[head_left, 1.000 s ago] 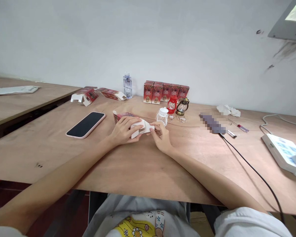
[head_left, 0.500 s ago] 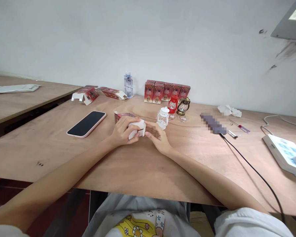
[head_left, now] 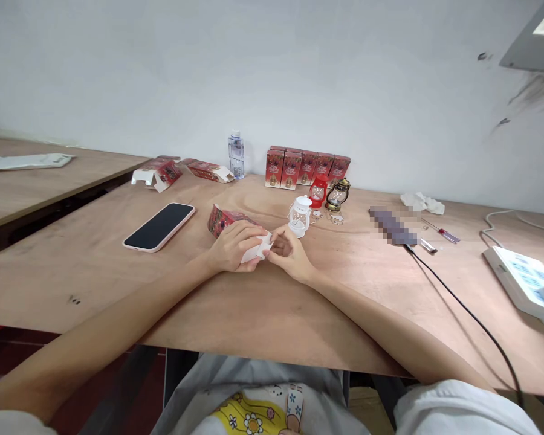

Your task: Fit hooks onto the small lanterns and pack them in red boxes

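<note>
A small red printed cardboard box (head_left: pixel 226 220) lies tilted in front of me, its white flap end facing right. My left hand (head_left: pixel 236 246) is wrapped over the box and hides much of its middle. At the flap end, the thumb and fingers of my right hand (head_left: pixel 291 255) pinch the white cardboard flaps. Just behind my right hand stands a white miniature lantern (head_left: pixel 300 216). Farther back are a red lantern (head_left: pixel 318 192) and a bronze-coloured lantern (head_left: pixel 338 195), with small metal bits (head_left: pixel 335 219) by their bases.
Several upright red boxes (head_left: pixel 292 169) line the wall beside a water bottle (head_left: pixel 236 156). Opened boxes (head_left: pixel 161 171) lie back left, a phone (head_left: pixel 159 227) nearer. To the right are a screwdriver (head_left: pixel 448 235), crumpled tissue (head_left: pixel 422 203), a black cable (head_left: pixel 462 308) and a white device (head_left: pixel 521 281).
The box has turned and tipped, so more of its red printed side shows. Its white flaps are now folded closer to the end, and both hands have shifted slightly.
</note>
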### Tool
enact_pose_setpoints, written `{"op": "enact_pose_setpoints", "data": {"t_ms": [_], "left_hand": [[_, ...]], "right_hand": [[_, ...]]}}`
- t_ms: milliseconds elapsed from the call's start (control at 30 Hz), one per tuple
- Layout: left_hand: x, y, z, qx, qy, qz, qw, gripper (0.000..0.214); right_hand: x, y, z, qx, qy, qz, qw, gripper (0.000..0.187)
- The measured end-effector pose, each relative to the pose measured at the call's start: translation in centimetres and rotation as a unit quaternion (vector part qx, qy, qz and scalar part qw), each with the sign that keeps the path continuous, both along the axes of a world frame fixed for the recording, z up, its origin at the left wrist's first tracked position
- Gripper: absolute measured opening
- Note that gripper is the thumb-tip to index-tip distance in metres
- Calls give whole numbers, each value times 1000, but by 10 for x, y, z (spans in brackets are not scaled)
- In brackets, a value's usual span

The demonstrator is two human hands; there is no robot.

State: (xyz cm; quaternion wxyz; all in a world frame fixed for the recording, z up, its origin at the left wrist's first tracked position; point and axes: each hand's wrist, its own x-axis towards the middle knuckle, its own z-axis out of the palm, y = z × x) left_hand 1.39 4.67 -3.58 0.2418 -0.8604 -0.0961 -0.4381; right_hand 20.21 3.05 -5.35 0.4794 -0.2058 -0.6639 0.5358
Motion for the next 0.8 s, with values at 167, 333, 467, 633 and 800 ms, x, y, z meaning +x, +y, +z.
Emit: {"op": "enact_pose_setpoints", "data": {"t_ms": [167, 333, 467, 633, 800], "left_hand": [[-2, 3, -2, -26, -4, -7, 1000, 31], [-2, 3, -2, -7, 6, -13, 1000, 32], [-2, 2, -2, -5, 16, -9, 1000, 29], [-4, 3, -7, -47, 13, -28, 998, 28], [-3, 3, -12, -64, 20, -71, 995, 30]], "right_hand": [[-1, 0, 0, -7, 1, 0, 1000, 36], [-4, -1, -1, -15, 1, -12, 1000, 37], [-6, -2, -2, -30, 0, -24, 999, 41], [-3, 2, -1, -38, -3, -35, 999, 61], [0, 8, -2, 19, -28, 40, 999, 53]]}}
